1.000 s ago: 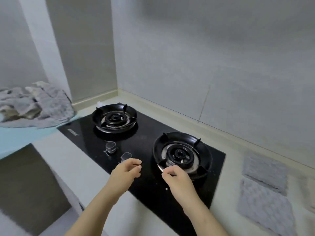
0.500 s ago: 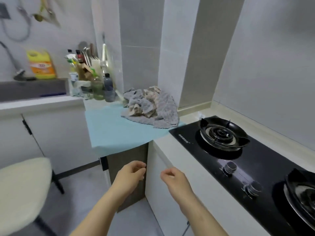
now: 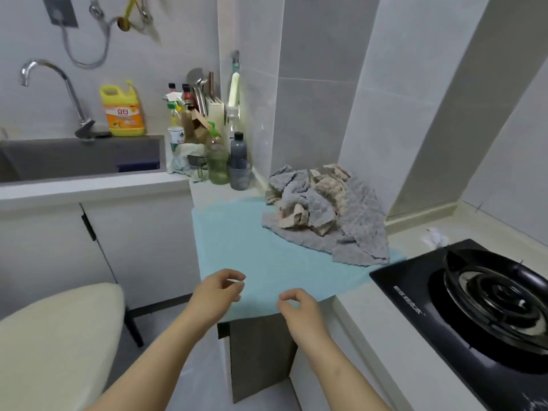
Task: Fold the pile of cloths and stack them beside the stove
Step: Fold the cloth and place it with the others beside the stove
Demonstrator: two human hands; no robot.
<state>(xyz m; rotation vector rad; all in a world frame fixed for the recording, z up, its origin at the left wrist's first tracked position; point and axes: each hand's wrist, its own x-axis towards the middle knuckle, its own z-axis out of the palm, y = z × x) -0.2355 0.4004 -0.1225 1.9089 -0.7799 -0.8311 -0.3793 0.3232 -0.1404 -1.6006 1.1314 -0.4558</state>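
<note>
Hands have come forward over the near edge of the blue mat [image 3: 252, 256]: left hand [image 3: 218, 292] and right hand [image 3: 299, 307] loosely curled, empty. Glossy black stove [image 3: 415, 295] sits off the right hand's side. Farther ahead, the pile of cloths [image 3: 326, 212]: crumpled grey and beige, nubbly weave, none folded there, so plenty left I'd say.

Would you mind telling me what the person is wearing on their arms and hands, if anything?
Nothing is visible. The left hand and right hand are bare, with no gloves, rings or watch. The left forearm and right forearm are uncovered down to the picture's lower edge, so no sleeves show.
</note>
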